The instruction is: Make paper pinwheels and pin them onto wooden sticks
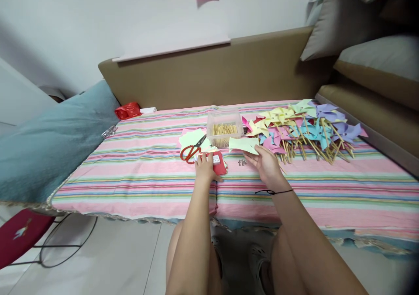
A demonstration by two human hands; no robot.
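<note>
My right hand [264, 163] pinches a pale green sheet of paper [244, 144] by its right end, holding it just above the cloth. Fingers spread, my left hand [204, 167] rests on a small stack of red paper [220, 164] that carries a white label. Orange-handled scissors [192, 150] lie partly over a pile of pale green paper [191, 136], just beyond my left fingers. A clear plastic box [225, 119] behind both hands holds many short wooden sticks [224, 130]. Several tiny metal pieces [242, 162] sit on the cloth between my hands.
A heap of colourful paper pinwheels [304, 125] on sticks lies to the right. At the far left are a red bag [128, 111] and a white roll [148, 110]. The striped cloth [137, 173] covers the seat; a brown backrest [212, 74] and cushions [382, 63] border it.
</note>
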